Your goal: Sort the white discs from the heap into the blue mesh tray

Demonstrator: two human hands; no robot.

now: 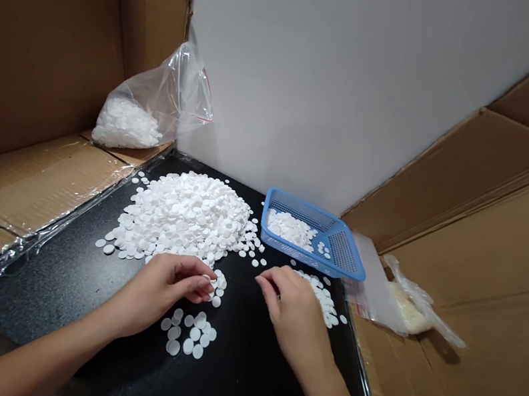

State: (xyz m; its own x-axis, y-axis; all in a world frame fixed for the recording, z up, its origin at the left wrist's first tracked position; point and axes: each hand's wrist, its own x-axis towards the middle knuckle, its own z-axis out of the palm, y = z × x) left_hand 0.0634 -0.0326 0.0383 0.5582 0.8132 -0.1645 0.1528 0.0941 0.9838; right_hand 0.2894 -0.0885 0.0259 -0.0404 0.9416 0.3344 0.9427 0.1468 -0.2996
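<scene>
A large heap of small white round discs [191, 213] lies on the black tabletop [233, 382]. My left hand [165, 289] is at the front edge of the heap, its fingers and thumb closed together. White shows between its fingertips, seemingly a disc, with several loose discs [219, 288] just beyond them. Below that hand, a small scattered group of discs [196, 334] lies flat. My right hand [293, 311] hovers to the right with thumb and index finger pinched; whatever they hold, if anything, is too small to make out. Another spread of discs [325, 303] lies partly hidden behind it.
A blue plastic basket [355, 260] with discs in it stands at the back right. One clear bag [127, 124] of white pieces rests at the back left; another bag [409, 303] with pale yellowish contents lies at the right. Cardboard [487, 262] and a white panel [314, 84] enclose the table.
</scene>
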